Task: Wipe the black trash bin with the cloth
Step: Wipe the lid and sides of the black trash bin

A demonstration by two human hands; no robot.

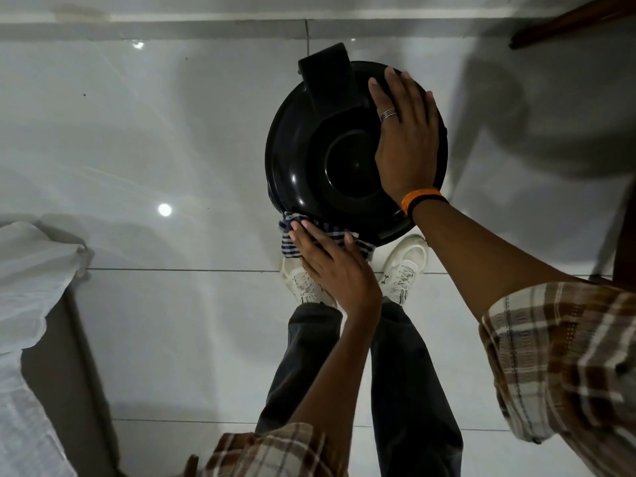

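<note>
The black trash bin [309, 156] stands on the tiled floor straight below me, seen from above with its round lid closed and its pedal hinge at the far side. My right hand [406, 139] lies flat on the right half of the lid, fingers spread, a ring on one finger and an orange-and-black band at the wrist. My left hand [334, 266] presses a blue-and-white striped cloth [292, 232] against the bin's near side just under the lid rim. The bin's body is hidden below the lid.
My white shoes [402, 270] stand right behind the bin on the glossy white tiles [172, 321]. A white cloth-covered piece of furniture [31, 287] fills the left edge. Dark wooden furniture [568, 22] sits at the top right, a wall base along the far side.
</note>
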